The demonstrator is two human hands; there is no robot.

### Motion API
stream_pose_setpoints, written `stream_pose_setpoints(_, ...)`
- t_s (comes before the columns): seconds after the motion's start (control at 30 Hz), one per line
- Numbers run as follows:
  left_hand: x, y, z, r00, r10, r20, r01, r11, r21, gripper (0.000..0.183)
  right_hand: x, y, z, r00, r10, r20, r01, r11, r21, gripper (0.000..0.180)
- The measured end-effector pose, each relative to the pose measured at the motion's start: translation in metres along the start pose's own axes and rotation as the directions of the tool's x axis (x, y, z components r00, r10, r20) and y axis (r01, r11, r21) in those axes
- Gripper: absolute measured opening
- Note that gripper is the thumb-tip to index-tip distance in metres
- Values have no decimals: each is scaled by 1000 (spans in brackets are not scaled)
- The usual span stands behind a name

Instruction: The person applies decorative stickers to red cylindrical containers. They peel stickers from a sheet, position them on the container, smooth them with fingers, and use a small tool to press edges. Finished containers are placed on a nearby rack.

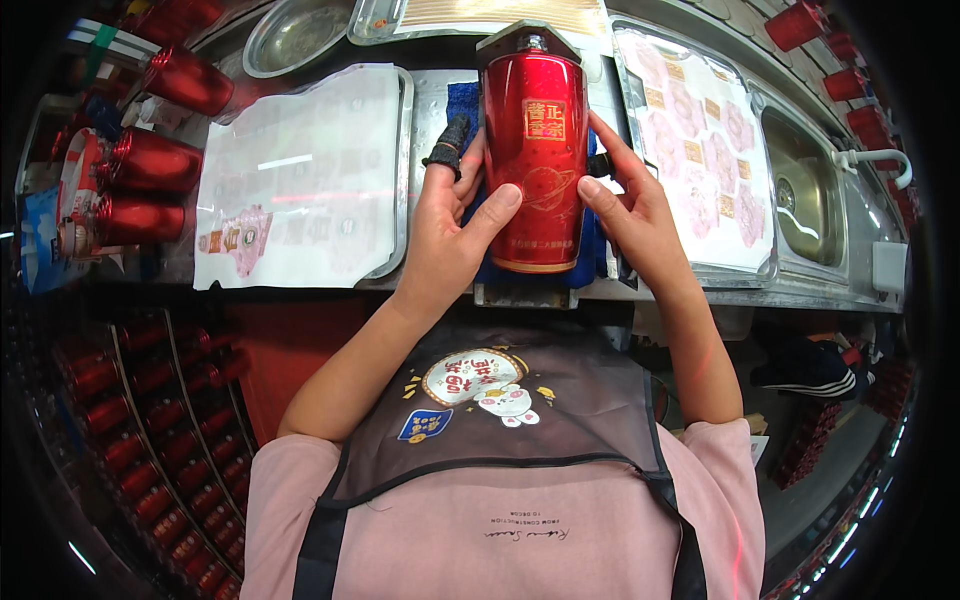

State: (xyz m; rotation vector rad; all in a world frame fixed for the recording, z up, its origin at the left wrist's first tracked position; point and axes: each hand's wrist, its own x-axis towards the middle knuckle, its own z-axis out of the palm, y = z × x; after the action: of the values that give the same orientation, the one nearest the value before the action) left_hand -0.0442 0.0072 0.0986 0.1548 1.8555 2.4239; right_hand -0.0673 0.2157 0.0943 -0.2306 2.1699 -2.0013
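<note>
A glossy red bottle with gold decoration and gold writing lies in front of me, its neck pointing away, over a blue cloth. My left hand holds its left side, thumb on the front; a black cover wraps one finger. My right hand grips the right side, thumb near the edge, with a black cover on a finger partly hidden beside the bottle. The neck end meets a dark angular holder. At left, a backing sheet carries a few decals on a tray; the right tray bears a sheet of pink and gold decals.
Several red bottles stand at the left. A metal bowl and another tray are at the back. On the right is a sink with a white tap. Racks of red bottles stand below left.
</note>
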Motion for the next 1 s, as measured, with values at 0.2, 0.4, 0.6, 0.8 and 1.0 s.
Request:
stream_pose_setpoints(0.2,1,-1,-3,1000,-14,-7,14,1000,3,52,-2,-8,2,994,106,-9,-106,994,37,69)
stream_pose_setpoints(0.4,2,-1,-4,999,-31,-13,31,998,-48,52,-2,-8,3,993,113,-16,-113,993,36,70)
stream_pose_setpoints(0.6,2,-3,-4,1000,-12,0,12,1000,-14,55,1,4,-1,1000,-16,5,16,1000,-21,70)
stream_pose_setpoints(0.8,2,-3,-4,1000,-17,-6,17,1000,-13,55,0,0,1,1000,-8,7,8,1000,7,70)
stream_pose_setpoints(1.0,2,-2,-3,1000,-18,-4,18,1000,9,58,1,2,-1,1000,-25,8,25,999,-32,70)
